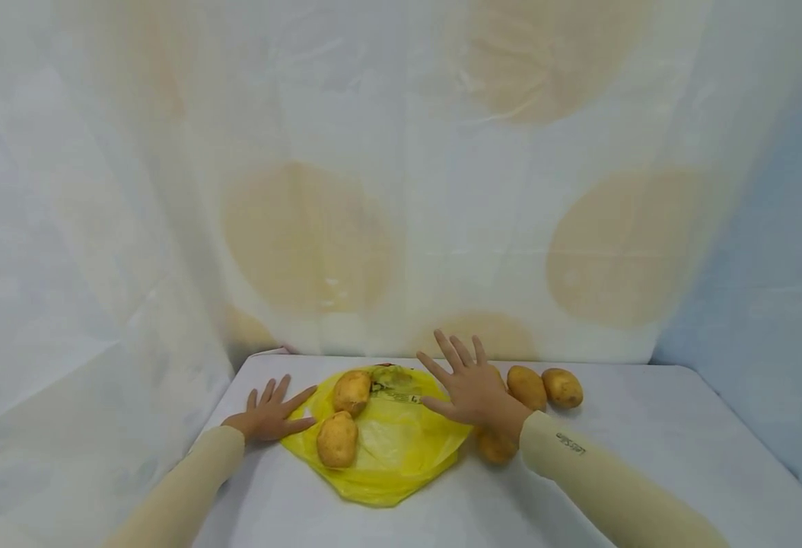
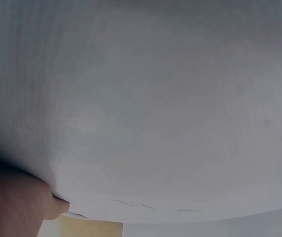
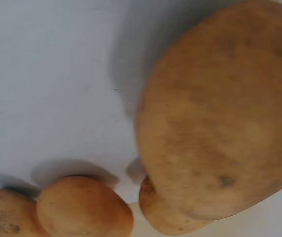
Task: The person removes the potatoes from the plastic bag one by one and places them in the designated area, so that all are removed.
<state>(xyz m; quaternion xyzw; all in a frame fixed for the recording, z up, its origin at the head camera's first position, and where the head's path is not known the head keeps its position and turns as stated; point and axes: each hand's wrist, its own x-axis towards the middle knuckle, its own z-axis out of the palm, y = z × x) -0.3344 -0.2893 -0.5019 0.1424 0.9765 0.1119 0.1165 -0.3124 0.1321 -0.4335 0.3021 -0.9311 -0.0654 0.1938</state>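
Observation:
A yellow plastic bag [image 1: 401, 449] lies flat on the white-covered table. Two potatoes rest on its left part, one potato [image 1: 351, 392] behind the other potato [image 1: 337, 440]. My left hand [image 1: 267, 415] is flat with fingers spread, its thumb and forefinger at the bag's left edge. Over the bag's right edge is my right hand [image 1: 472, 392], fingers straight and spread, holding nothing. Beneath and beside its wrist lies a potato [image 1: 495, 447], which looms large in the right wrist view [image 3: 225, 113]. Another potato behind the right hand is mostly hidden.
Right of the right hand, two more potatoes lie side by side, a potato [image 1: 527, 387] and an outer potato [image 1: 562, 388]. A white sheet with tan circles [image 1: 613, 247] hangs behind the table [image 1: 647, 434], and pale sheeting [image 1: 764, 335] stands at the sides.

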